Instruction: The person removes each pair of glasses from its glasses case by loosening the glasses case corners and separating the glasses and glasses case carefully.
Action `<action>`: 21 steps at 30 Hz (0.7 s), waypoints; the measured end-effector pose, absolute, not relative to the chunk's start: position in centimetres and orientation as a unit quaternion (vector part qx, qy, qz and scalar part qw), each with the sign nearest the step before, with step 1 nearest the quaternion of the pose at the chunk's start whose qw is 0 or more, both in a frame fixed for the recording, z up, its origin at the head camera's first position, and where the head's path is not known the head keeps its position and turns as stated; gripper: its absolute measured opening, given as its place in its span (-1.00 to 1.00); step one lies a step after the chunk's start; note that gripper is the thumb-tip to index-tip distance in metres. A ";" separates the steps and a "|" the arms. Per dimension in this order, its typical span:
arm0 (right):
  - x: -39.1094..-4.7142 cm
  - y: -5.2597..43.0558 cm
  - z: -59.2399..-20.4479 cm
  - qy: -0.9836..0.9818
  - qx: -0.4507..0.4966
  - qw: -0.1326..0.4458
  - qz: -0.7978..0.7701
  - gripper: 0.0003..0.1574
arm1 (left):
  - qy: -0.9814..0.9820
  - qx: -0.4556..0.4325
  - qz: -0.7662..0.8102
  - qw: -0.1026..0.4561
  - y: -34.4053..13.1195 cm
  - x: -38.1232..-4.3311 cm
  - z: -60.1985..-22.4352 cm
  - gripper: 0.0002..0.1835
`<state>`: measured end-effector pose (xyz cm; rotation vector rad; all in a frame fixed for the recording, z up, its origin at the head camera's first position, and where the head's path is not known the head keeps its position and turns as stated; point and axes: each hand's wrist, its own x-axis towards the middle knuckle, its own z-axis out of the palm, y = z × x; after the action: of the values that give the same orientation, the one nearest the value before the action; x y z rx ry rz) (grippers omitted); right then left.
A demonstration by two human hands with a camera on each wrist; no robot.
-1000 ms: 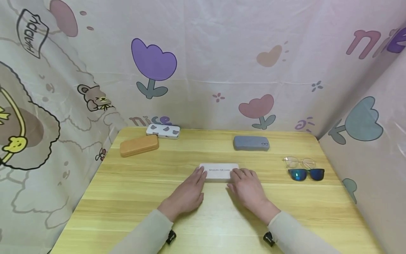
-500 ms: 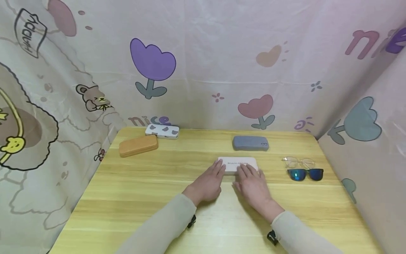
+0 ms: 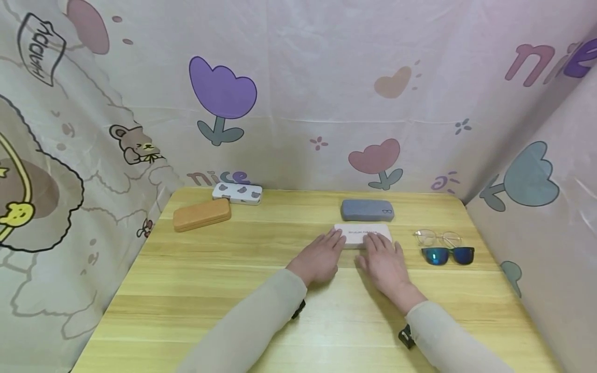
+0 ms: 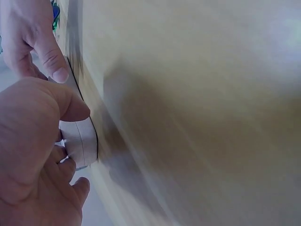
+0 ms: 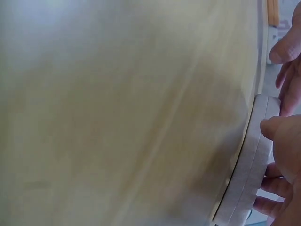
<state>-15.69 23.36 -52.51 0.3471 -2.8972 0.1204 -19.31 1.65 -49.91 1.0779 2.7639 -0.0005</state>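
A white glasses case (image 3: pixel 356 229) with a line of dark lettering lies on the wooden table, just in front of a blue-grey glasses case (image 3: pixel 367 210). My left hand (image 3: pixel 319 257) rests its fairly straight fingers on the white case's left end. With fingers laid over its top toward the right, my right hand (image 3: pixel 386 268) touches the same case. In the right wrist view, the right thumb lies by the front side of the white case (image 5: pixel 249 162). The left wrist view shows the left thumb near the front side of the case (image 4: pixel 82 139).
An orange-tan glasses case (image 3: pixel 202 215) and a white patterned case (image 3: pixel 238 193) lie at the back left. Clear-lensed eyeglasses (image 3: pixel 438 238) and blue-lensed sunglasses (image 3: pixel 449 256) are at the right. A printed curtain (image 3: pixel 298 93) stands behind the table.
The white case has slid right and away from me, close to the blue-grey case. Both hands have moved along with it, the left one farther.
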 end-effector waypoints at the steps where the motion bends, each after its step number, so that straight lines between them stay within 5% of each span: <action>1: -15.8 23.6 -52.5 -0.986 0.115 0.110 0.042 -0.16 | 0.927 0.363 -0.001 0.090 1.9 -19.5 -49.8 -0.25; 21: -16.9 23.8 -52.0 -0.991 0.091 0.088 0.042 -0.18 | 0.918 0.380 0.022 0.109 4.4 -21.1 -49.3 -0.33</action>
<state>-16.87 23.77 -52.02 0.2705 -2.9507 0.1239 -21.13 4.45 -49.30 1.1162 2.7008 0.0653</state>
